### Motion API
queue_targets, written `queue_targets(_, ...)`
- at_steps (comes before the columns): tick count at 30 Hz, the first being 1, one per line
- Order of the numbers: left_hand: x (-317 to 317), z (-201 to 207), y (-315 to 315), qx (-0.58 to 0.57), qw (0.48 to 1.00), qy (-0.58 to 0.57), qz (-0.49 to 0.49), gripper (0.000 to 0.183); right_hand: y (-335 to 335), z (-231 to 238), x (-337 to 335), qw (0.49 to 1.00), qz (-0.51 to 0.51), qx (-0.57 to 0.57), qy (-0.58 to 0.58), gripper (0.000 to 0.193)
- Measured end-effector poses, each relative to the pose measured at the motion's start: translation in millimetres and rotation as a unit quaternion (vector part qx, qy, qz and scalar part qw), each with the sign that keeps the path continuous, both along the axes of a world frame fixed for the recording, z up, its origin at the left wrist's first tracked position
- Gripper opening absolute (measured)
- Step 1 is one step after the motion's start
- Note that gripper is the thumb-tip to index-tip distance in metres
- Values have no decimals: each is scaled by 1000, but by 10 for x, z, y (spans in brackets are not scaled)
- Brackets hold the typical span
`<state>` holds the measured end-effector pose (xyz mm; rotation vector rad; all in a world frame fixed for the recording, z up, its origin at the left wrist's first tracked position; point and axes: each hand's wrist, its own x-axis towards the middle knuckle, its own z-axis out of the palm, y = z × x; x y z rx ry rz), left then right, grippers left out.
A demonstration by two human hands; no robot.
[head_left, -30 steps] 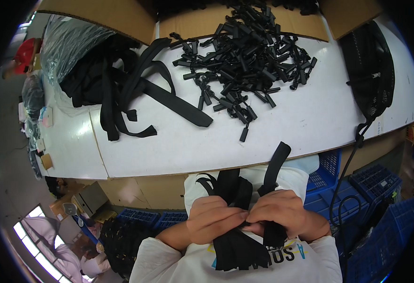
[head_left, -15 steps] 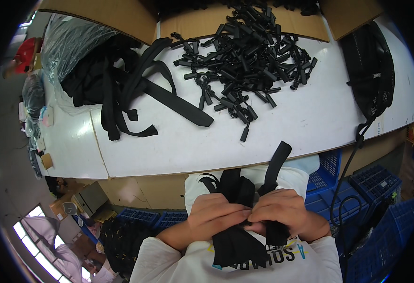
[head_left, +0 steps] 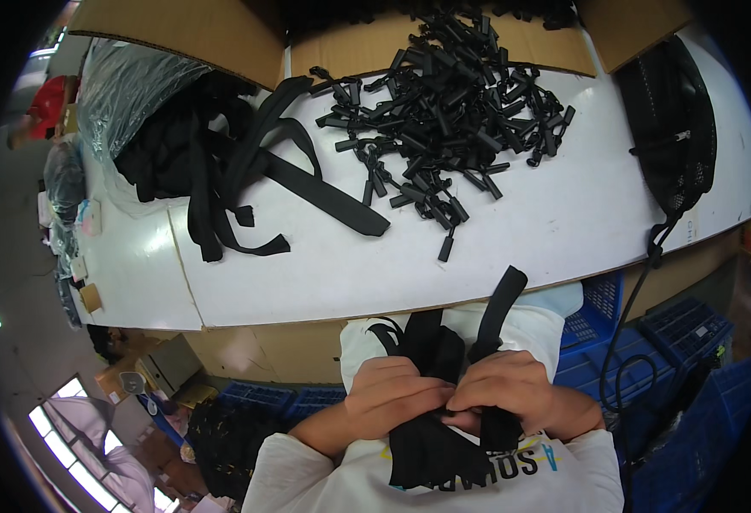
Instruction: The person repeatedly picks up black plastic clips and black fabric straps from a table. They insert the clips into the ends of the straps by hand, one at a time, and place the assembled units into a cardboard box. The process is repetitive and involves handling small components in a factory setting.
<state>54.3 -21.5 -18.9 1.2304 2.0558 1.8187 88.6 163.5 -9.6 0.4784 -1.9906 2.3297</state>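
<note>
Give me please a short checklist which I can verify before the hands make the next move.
1. Left hand closed on bunched black straps: ok.
2. Right hand closed on another black strap: ok.
3. Piece pinched where the hands meet is visible: cannot tell, the grip hides it.
4. Loose straps on the white table untangled: not ok, they overlap.
5. Black cord pulls available: ok, heaped by the cardboard box.

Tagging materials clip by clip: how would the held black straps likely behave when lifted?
Likely floppy: the black straps bunch and curve near the left hand and right hand. Probably light for their size, looking flat and thin. Loose ends may swing, since they stick out past both hands.
</note>
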Motion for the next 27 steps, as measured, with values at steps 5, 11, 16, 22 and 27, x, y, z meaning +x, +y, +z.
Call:
queue_targets(5,-26,22,-1,-11,1000,-3,-7,31,-17,-10,11,1000,-8,4,-3,16)
queue_targets(11,-9,5,-4,-13,1000,-17,-12,33,0,6,3,1000,-3,13,-17,16)
queue_targets(16,-11,-10,5,-11,1000,-14,-3,34,16,5,-7,999,1,25,-21,16)
queue_targets(22,-40,-22,41,-26,999,-20,-3,34,61,57,-25,998,-16,11,-52,16)
queue_targets(27,-34,-42,31,-8,999,-50,6,30,61,63,-34,996,12,26,-81,17)
